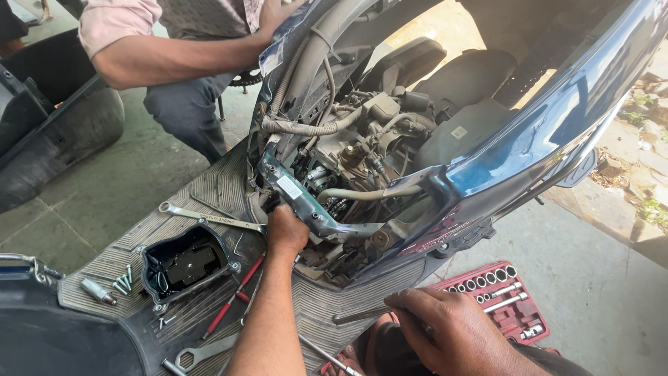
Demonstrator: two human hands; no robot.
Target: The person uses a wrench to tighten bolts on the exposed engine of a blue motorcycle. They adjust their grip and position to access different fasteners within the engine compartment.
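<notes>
Here the left hand [287,230] is reached up from six o'clock into the opened scooter body [557,118], its fingers closed around the lower end of the blue frame bracket [306,202] just below the engine [355,157]; whether a fastener is pinched there cannot be told. The right hand [445,324] is rested at five o'clock with fingers curled loosely, pressed against a long metal tool [362,315] lying on the ribbed floorboard [209,188]. For the grip at the bracket, the wrist is best kept straight and the pull kept in line with the bracket, so that the grey hoses [362,193] crossing at one o'clock are not dragged (they lie just beside the knuckles). Room is tight above and to the right, where the blue panel overhangs; more open room is found toward nine o'clock, over the floorboard. There a wrench [209,217], a red-handled screwdriver [233,298] and loose bolts [123,280] lie around an open black compartment [184,264], whose rim should be cleared. A red socket set [497,299] sits on the floor at four o'clock, and another person's arm [174,59] holds the frame at eleven.
</notes>
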